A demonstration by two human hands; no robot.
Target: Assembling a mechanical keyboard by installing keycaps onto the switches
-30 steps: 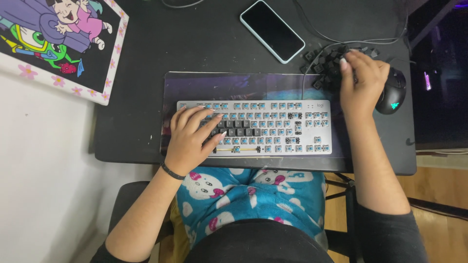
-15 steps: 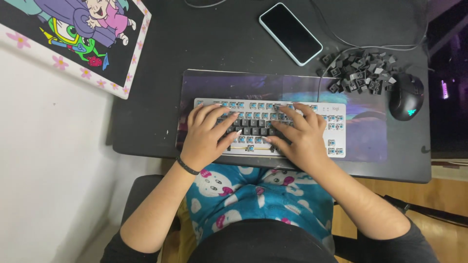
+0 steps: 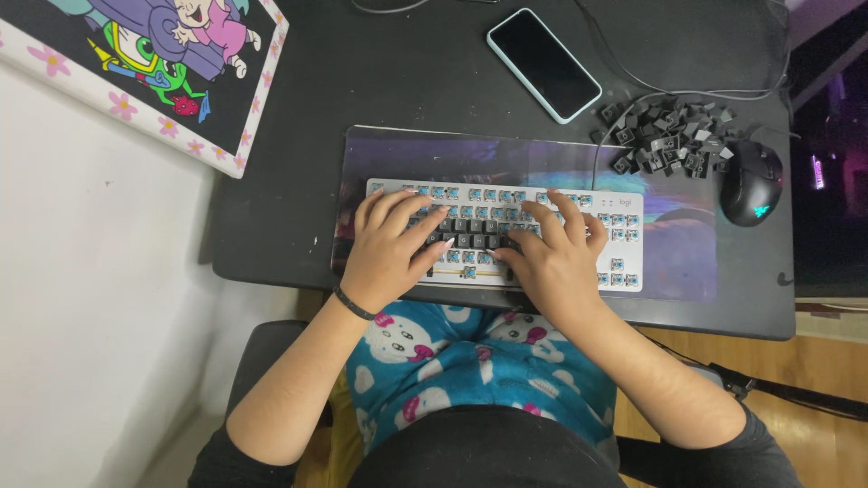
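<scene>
A white keyboard lies on a dark desk mat; most of its blue switches are bare, and a few dark keycaps sit in its middle rows. My left hand rests on the keyboard's left part with fingers spread on the keys. My right hand lies flat on the middle of the keyboard, fingers spread and thumb near the dark keycaps. Whatever is under its fingers is hidden. A pile of loose dark keycaps sits at the back right.
A black mouse sits right of the pile, with cables running behind it. A phone lies face up at the back. A cartoon picture with a flowered border leans at the far left. The black desk ends just before my lap.
My right hand left the keycap pile and came down onto the middle of the keyboard, then shifted slightly left. My left hand stayed on the keys.
</scene>
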